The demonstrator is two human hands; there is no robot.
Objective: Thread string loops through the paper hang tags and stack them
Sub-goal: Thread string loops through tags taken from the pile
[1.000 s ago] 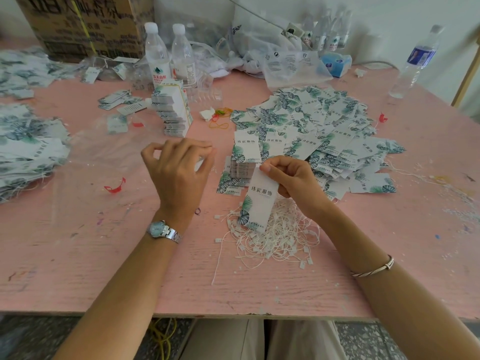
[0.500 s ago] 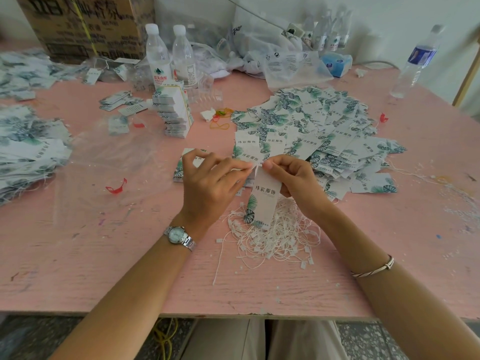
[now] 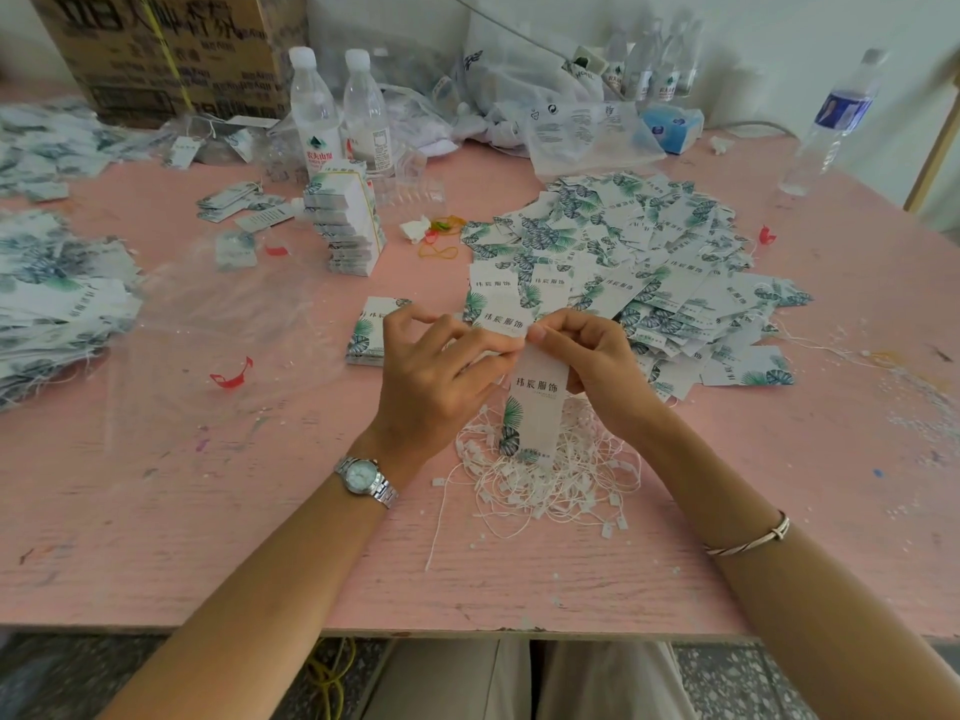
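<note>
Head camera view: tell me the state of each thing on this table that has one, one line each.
hang tag, held upright over the strings, pinched at its top
left hand, pinches the tag's top edge
right hand, grips the tag's top
string loops, loose tangled pile
loose tags, spread heap, unstacked
tag stack, standing tall
water bottles, upright, capped

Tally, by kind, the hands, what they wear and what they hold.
Hands: 2 (left hand, right hand)
Watch: 1
Bracelet: 1
Tag, held: 1
Total: 5
</note>
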